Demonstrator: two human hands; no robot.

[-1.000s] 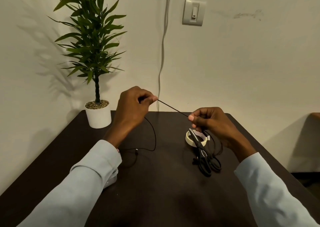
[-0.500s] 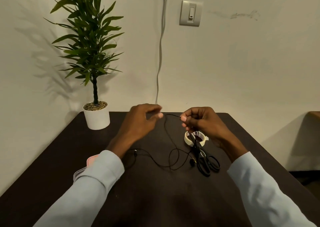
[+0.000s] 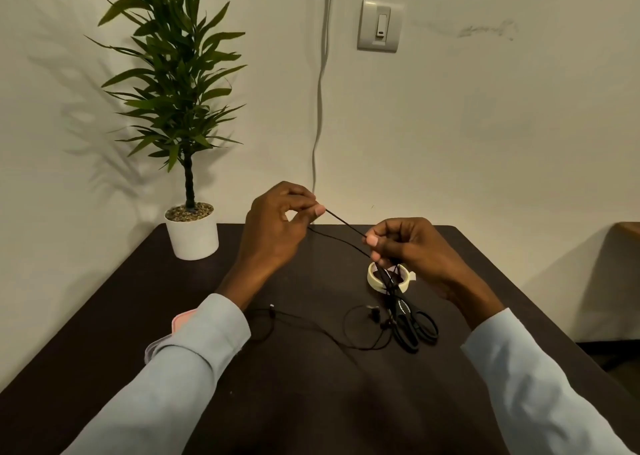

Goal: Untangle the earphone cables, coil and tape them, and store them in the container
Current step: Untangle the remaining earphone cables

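A thin black earphone cable [image 3: 346, 224] runs taut between my two hands above the dark table [image 3: 311, 402]. My left hand [image 3: 277, 226] pinches it between thumb and fingertips, raised over the table's far side. My right hand [image 3: 405, 243] pinches the cable lower and to the right, with strands hanging below it. The rest of the cable lies in loose loops on the table, with an earbud [image 3: 374, 313] near the scissors. A roll of pale tape [image 3: 375, 278] sits under my right hand. The pink-lidded container [image 3: 180, 323] peeks out behind my left sleeve.
Black scissors [image 3: 410, 323] lie right of the cable loops, blades pointing at the tape roll. A potted plant [image 3: 190, 232] in a white pot stands at the table's far left corner. A wall with a switch and a hanging cord is right behind the table.
My left hand has risen and moved away from the right, drawing the cable taut between them. Less slack cable lies looped on the table than half a second ago.
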